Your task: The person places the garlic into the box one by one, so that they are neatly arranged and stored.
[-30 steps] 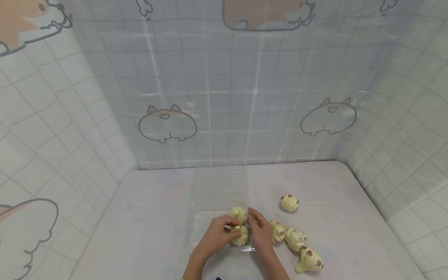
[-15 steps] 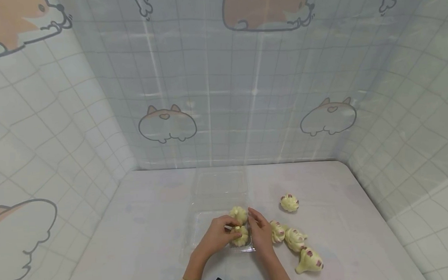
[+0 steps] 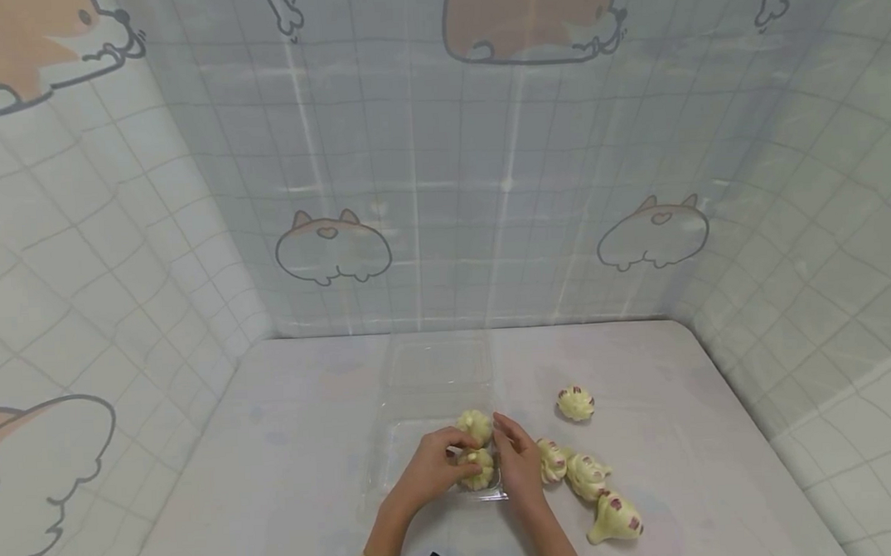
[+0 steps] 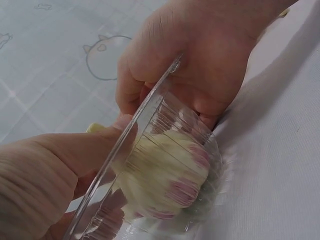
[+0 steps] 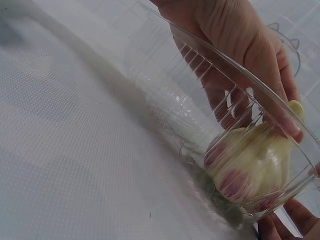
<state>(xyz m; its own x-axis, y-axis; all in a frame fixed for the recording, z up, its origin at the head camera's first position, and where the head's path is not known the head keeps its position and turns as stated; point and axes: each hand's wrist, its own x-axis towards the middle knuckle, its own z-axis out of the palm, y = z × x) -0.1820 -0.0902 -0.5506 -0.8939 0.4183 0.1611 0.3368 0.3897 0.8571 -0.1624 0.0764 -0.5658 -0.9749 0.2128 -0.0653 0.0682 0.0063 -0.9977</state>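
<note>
My left hand (image 3: pixel 431 465) reaches into a clear plastic clamshell box (image 3: pixel 393 454), and its thumb and fingers pinch the near garlic bulb (image 3: pixel 478 474) by its short stalk. That bulb, cream with purple patches, shows through the box wall in the left wrist view (image 4: pixel 170 175) and the right wrist view (image 5: pixel 250 167). Just behind it in the box sits another garlic bulb (image 3: pixel 474 424). Along the outside of the box's right wall lies my right hand (image 3: pixel 519 461), with fairly straight fingers; its fingertips are partly hidden.
Right of my right hand, several loose garlic bulbs (image 3: pixel 588 475) lie in a slanting row. A single garlic bulb (image 3: pixel 574 402) rests farther back. The box's open lid (image 3: pixel 437 361) lies flat towards the back wall. Patterned curtains (image 3: pixel 449 187) surround the pale table (image 3: pixel 289 451).
</note>
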